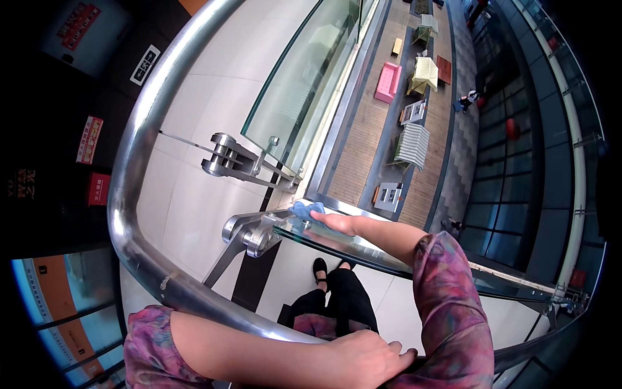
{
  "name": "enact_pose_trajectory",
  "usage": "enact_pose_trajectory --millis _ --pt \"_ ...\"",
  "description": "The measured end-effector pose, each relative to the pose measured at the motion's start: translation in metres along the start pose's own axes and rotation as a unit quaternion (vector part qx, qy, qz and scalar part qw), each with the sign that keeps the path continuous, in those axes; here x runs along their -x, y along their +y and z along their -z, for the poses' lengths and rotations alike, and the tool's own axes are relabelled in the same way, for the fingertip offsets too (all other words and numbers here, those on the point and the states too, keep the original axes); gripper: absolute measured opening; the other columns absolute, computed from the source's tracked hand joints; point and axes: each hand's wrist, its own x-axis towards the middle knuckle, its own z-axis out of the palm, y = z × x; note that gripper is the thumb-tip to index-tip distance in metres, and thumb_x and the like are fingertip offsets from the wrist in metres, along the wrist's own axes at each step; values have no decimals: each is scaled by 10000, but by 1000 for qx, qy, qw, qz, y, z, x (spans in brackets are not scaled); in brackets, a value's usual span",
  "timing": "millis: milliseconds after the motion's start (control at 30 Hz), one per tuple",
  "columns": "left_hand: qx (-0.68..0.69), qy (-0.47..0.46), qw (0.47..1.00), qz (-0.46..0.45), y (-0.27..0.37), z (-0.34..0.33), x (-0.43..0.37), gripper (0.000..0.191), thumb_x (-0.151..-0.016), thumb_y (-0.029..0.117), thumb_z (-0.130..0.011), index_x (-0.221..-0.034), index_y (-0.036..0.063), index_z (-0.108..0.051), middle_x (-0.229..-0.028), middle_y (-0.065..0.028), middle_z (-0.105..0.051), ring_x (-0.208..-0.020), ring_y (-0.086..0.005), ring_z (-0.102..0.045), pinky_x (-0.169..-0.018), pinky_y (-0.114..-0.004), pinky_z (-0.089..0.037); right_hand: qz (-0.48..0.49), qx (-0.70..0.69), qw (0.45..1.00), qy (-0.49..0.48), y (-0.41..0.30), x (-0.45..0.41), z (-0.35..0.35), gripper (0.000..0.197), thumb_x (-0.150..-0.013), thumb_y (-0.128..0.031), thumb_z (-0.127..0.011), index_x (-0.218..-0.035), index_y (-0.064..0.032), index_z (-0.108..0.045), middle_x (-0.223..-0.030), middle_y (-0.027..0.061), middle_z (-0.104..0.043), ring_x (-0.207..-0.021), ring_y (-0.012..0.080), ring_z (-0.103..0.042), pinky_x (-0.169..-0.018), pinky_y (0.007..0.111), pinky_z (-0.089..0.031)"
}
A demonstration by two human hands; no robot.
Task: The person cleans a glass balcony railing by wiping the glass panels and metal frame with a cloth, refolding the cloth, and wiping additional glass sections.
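Observation:
My right hand (336,222) reaches over the upper edge of a glass railing panel (350,245) and presses a crumpled blue cloth (307,211) near the panel's corner, beside a metal bracket (252,233). The cloth hides part of that corner. My left forearm lies across the bottom of the view, along a curved metal handrail (194,304). My left hand (367,357) is curled over the rail, its fingers bent and partly hidden. Both arms wear colourful patterned sleeves.
Another glass panel (296,87) with a second bracket (226,158) stands ahead. Beyond the railing lies a lower floor with a pink sofa (388,82), striped canopies (412,146) and people far below. My feet stand on pale tiles (286,272).

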Motion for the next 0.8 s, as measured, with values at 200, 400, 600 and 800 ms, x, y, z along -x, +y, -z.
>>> enact_pose_trajectory --millis 200,400,600,800 --pt "-18 -18 1000 14 9 14 -2 468 -854 58 -409 -1288 -95 -320 -966 -252 -551 -623 -321 -636 -484 -345 -531 -60 80 995 -8 37 -23 26 591 -930 -591 -268 -1161 -153 -591 -1024 76 -610 -930 192 -554 -849 346 -432" --pt "-6 -17 1000 10 10 18 -2 475 -847 48 -412 -1295 -82 -324 -953 -242 -559 -633 -320 -639 -474 -345 -533 62 116 991 -32 9 23 3 656 -922 -611 -255 -1214 -110 -562 -1180 66 -564 -1067 163 -504 -967 327 -362" --pt "70 -57 990 108 26 40 3 584 -667 249 -672 -1143 -16 -462 -953 -213 -604 -840 -359 -623 -692 -423 -501 34 153 987 -33 4 78 -7 833 -864 -705 -242 -1394 -69 -342 -1413 156 -341 -1288 263 -323 -1076 361 -222" --pt "63 -71 990 102 21 33 -1 558 -707 279 -653 -1139 -14 -456 -939 -225 -603 -833 -366 -621 -697 -430 -495 136 173 975 32 0 54 -18 813 -882 -681 -224 -1361 -43 -383 -1397 158 -359 -1302 249 -297 -1088 354 -196"
